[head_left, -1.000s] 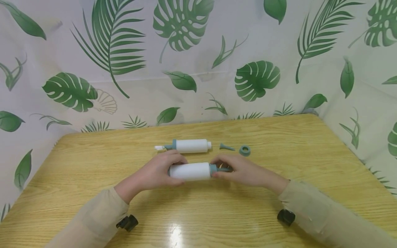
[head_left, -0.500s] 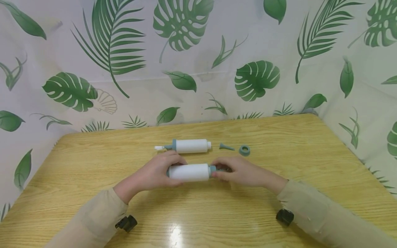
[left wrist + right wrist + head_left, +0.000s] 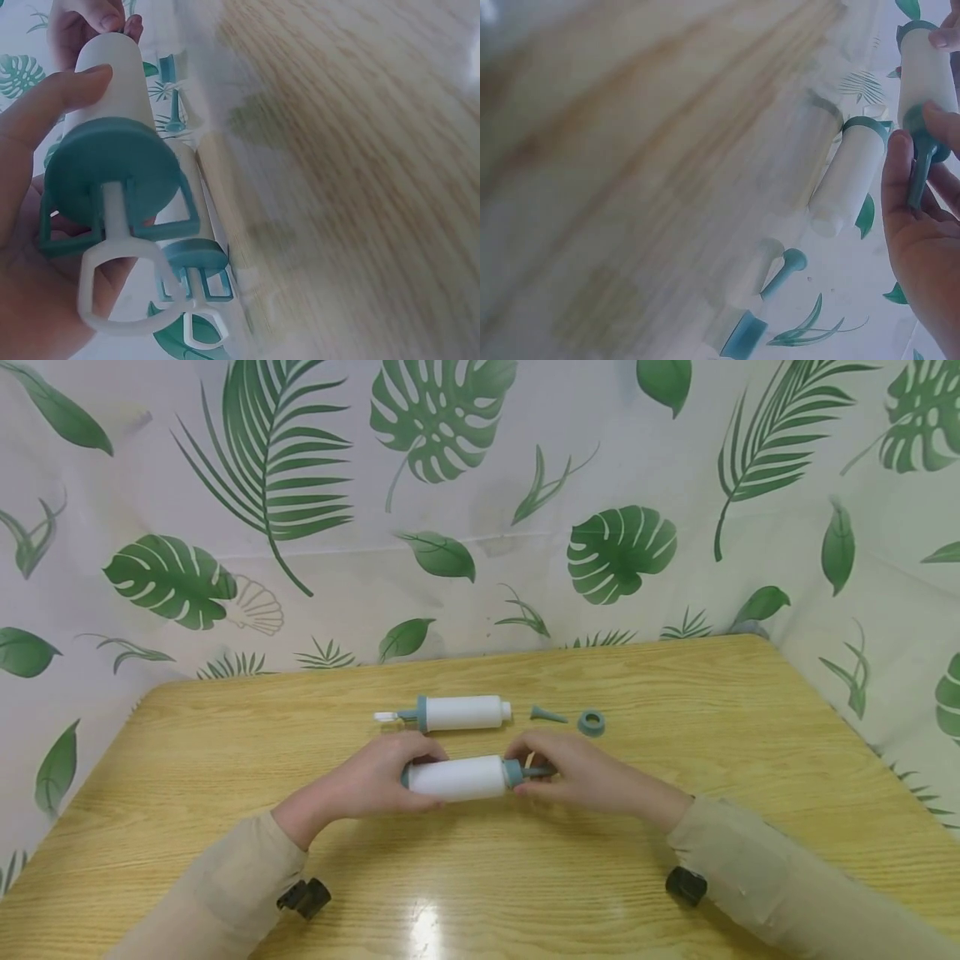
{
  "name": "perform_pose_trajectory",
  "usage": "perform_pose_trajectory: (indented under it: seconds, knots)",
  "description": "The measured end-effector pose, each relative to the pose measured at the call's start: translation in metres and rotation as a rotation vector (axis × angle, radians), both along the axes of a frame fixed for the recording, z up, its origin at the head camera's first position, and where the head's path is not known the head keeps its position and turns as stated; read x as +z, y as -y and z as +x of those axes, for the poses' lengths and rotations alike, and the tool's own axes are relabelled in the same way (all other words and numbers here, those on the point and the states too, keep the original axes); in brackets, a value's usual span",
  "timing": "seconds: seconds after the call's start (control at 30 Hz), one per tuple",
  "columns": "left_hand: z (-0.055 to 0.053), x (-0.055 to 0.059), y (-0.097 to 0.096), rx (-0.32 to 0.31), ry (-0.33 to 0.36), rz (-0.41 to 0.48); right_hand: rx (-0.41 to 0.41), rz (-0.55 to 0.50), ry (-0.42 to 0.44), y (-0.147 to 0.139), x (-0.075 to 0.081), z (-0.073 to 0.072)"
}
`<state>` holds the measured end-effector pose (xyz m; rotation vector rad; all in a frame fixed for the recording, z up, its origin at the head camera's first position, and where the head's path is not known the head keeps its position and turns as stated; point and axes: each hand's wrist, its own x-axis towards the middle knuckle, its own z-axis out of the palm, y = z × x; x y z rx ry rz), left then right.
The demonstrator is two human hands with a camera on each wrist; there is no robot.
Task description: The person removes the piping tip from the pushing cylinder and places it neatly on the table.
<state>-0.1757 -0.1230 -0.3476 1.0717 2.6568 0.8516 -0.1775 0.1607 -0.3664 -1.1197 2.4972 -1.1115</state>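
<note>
A large white plastic syringe with teal ends lies sideways between both hands, close over the table. My left hand grips the barrel near its left end, thumb along the side. In the left wrist view, its teal end cap carries finger loops, and a white plunger ring sticks out. At the other end, my right hand holds the teal collar, whose slim nozzle points toward the palm. The right thumb touches the collar in the right wrist view.
Behind the hands lies a second, similar white syringe with its bare tip facing right. Beside it are a loose teal nozzle and a teal ring cap. A leaf-patterned cloth rises behind the wooden table.
The right fingers have shifted around the collar, covering the nozzle half a second ago and showing it again now. The barrel tilts slightly more. The left hand keeps its grip.
</note>
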Motion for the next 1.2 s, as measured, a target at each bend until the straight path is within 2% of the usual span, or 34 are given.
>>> perform_pose_trajectory:
  seconds: [0.4,0.63,0.83,0.97,1.2]
  knots:
    - [-0.007,-0.005,0.006,-0.059,0.149,0.026,0.018,0.028,-0.104,0.003,0.004,0.003]
    - [-0.009,-0.005,0.009,-0.065,0.290,0.048,0.017,0.030,-0.121,0.004,0.004,0.004]
    - [-0.011,-0.005,0.011,-0.070,0.375,0.066,0.025,0.020,-0.166,0.004,0.003,0.004]
    - [-0.012,-0.006,0.012,-0.066,0.413,0.078,0.031,0.016,-0.188,0.003,0.003,0.005]
    - [-0.013,-0.004,0.014,-0.059,0.429,0.067,0.046,0.021,-0.242,0.004,0.003,0.004]
